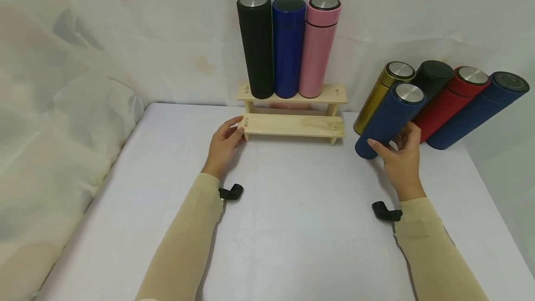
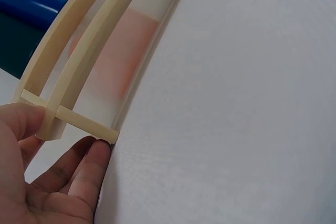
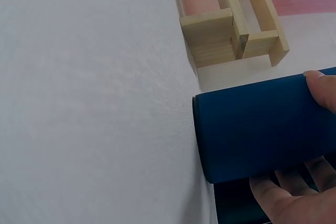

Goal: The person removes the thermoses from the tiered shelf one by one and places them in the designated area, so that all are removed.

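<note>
A two-tier wooden rack (image 1: 288, 125) stands at the table's back, with black (image 1: 258, 50), blue (image 1: 288, 50) and pink (image 1: 319, 50) bottles upright on its upper tier; the lower tier is bare. My left hand (image 1: 222, 147) holds the rack's left end; in the left wrist view its thumb and fingers (image 2: 94, 166) lie around the wooden end. At the right, my right hand (image 1: 403, 161) grips a matte blue bottle with a silver lid (image 1: 386, 120) low on its body. The right wrist view shows this blue bottle (image 3: 262, 129) between thumb and fingers.
Behind and beside the gripped bottle stand a gold bottle (image 1: 374, 101), a black one (image 1: 432, 75), a red one (image 1: 453, 101) and another blue one (image 1: 476, 110). A patterned cloth (image 1: 62, 106) covers the left side, and a white cloth (image 1: 292, 226) covers the table.
</note>
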`<state>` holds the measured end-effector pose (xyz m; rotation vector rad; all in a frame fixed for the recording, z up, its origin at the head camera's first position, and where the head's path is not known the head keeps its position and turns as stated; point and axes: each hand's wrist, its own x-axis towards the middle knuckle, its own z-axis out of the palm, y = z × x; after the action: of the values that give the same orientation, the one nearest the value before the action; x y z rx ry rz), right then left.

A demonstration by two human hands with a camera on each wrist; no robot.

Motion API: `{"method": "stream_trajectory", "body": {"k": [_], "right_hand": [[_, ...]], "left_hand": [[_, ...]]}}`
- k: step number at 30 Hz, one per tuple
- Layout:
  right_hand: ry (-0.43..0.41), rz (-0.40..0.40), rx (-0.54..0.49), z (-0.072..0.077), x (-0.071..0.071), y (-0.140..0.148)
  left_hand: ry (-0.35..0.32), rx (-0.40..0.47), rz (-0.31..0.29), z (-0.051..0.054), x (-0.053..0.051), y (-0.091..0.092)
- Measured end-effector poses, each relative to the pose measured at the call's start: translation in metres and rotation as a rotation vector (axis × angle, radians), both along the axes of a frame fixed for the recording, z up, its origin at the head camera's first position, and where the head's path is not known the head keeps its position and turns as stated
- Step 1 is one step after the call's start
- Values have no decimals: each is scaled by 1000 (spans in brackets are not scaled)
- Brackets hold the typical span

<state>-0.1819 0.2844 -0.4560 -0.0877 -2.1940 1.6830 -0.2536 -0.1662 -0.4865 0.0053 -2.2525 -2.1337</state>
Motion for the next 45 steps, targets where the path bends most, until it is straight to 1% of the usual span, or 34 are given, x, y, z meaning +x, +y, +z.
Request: {"method": "stream_trajectory", "body": {"k": [3,7,11,15,19,22,27,31,37,41,45], "right_hand": [[-4,-8,14,-1,0,0],[1,-1,25,-1,0,-2],[3,8,33,1,-2,-3],[10,4,40,0,-3,-3],[-6,0,43,-1,-4,-3],[1,0,30,1,-4,-2],[60,-17,-5,11,0,1],[79,-42,-16,21,5,4],[114,-73,-48,34,12,6],[145,-76,-92,44,16,6],[185,-78,-110,52,21,5]], "left_hand": [[4,2,-8,1,1,0],[9,-17,0,1,3,-2],[15,-18,4,1,5,-3],[14,-15,8,1,5,-2],[12,-5,11,1,5,-2],[10,-6,13,0,5,-3],[13,-12,12,-2,5,-5],[17,-1,5,-3,4,-4],[21,-7,2,0,3,-1],[20,-6,-1,0,2,0],[23,-14,1,-1,2,1]]}}
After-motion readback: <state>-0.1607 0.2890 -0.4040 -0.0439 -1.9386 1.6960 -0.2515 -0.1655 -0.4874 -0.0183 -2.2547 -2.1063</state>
